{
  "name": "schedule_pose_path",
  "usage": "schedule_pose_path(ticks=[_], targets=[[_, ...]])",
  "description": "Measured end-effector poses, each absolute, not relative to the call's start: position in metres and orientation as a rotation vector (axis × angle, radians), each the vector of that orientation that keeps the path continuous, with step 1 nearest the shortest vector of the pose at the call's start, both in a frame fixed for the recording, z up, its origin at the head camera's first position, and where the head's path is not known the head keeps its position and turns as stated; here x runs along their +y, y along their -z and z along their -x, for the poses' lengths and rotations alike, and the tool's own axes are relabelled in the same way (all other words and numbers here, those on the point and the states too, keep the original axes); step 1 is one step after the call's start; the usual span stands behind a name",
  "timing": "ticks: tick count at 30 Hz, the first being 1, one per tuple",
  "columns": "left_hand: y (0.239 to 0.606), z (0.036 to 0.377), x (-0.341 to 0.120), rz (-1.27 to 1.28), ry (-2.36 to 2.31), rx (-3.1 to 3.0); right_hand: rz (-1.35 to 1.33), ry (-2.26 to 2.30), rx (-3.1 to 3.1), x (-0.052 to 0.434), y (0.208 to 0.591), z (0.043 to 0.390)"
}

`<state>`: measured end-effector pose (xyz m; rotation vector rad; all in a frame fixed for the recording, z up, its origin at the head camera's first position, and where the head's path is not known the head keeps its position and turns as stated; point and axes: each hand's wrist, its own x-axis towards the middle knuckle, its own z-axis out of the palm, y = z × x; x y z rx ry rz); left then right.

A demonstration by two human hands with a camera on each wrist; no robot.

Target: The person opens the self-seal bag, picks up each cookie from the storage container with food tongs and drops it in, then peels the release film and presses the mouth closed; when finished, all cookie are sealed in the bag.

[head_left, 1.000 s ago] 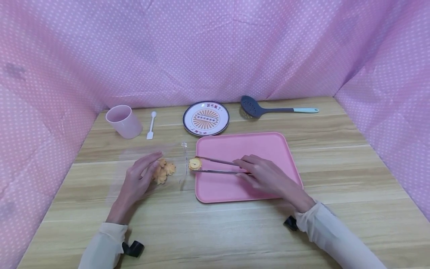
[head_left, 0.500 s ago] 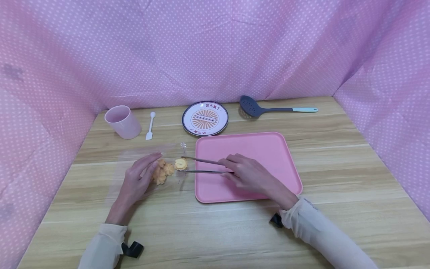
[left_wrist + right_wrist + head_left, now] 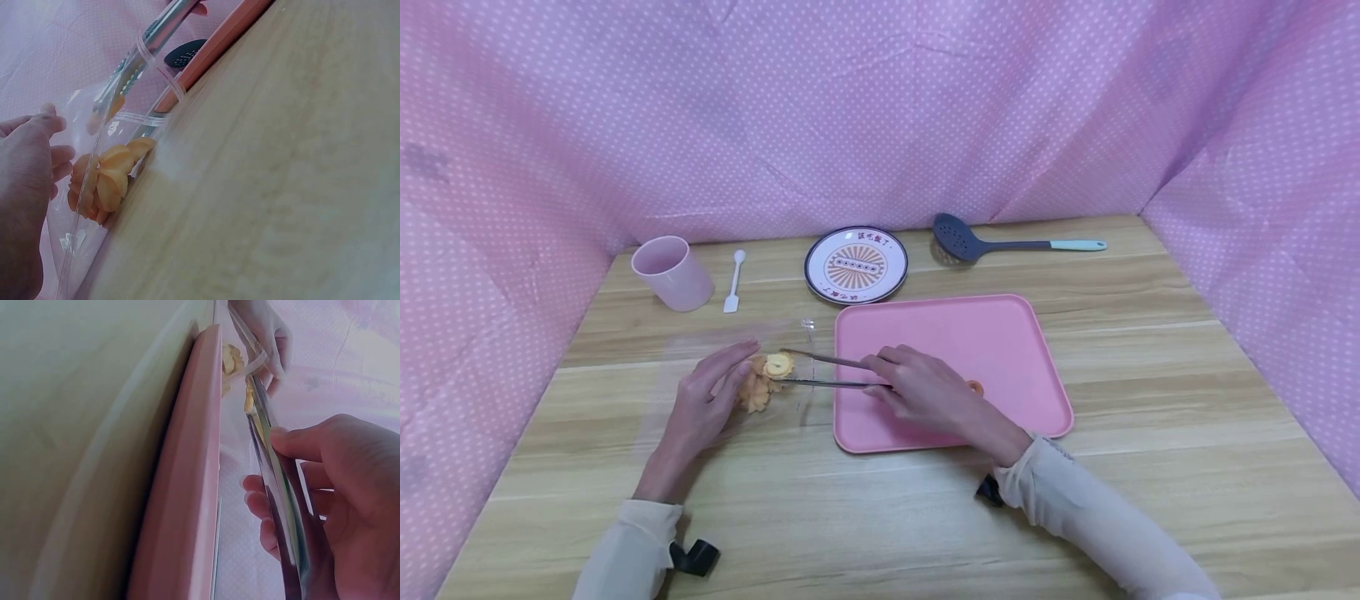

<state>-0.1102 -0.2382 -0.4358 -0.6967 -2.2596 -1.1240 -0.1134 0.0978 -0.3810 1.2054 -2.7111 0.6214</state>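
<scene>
A clear zip-top plastic bag (image 3: 790, 408) lies on the table at the left, with several flower-shaped cookies (image 3: 112, 181) inside. My left hand (image 3: 706, 396) pinches the upper film of this bag and lifts it. Metal tongs (image 3: 842, 362) are gripped in my right hand (image 3: 921, 387), above the pink tray's left half. Their tips reach through the bag's mouth and hold a pale round cookie (image 3: 778, 365) beside the others. In the right wrist view, thumb and fingers squeeze the tongs (image 3: 281, 487) from both sides.
The pink tray (image 3: 1000, 325) sits right of the bag, with a small orange ring-shaped piece (image 3: 974, 388) on it partly behind my right wrist. Along the back stand or lie a pink cup (image 3: 679, 279), a small white spatula (image 3: 734, 283), a patterned plate (image 3: 857, 265) and a slotted ladle (image 3: 962, 240).
My right hand has moved left, carrying the tongs and the cookie from the tray's left edge into the bag. The orange piece on the tray has come into view. My left hand stays put.
</scene>
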Motion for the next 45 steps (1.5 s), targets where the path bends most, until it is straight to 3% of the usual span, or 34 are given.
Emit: schedule_pose_path(ticks=[21,45], targets=[[0.436,0.111,-0.238,0.705,1.107,-2.26,-1.145,-0.713,-2.789,0.068,0.383,0.114],[0.437,0.111,-0.236,0.689,1.114,-2.263,-0.993,-0.725,-2.83,0.149,0.385,0.096]])
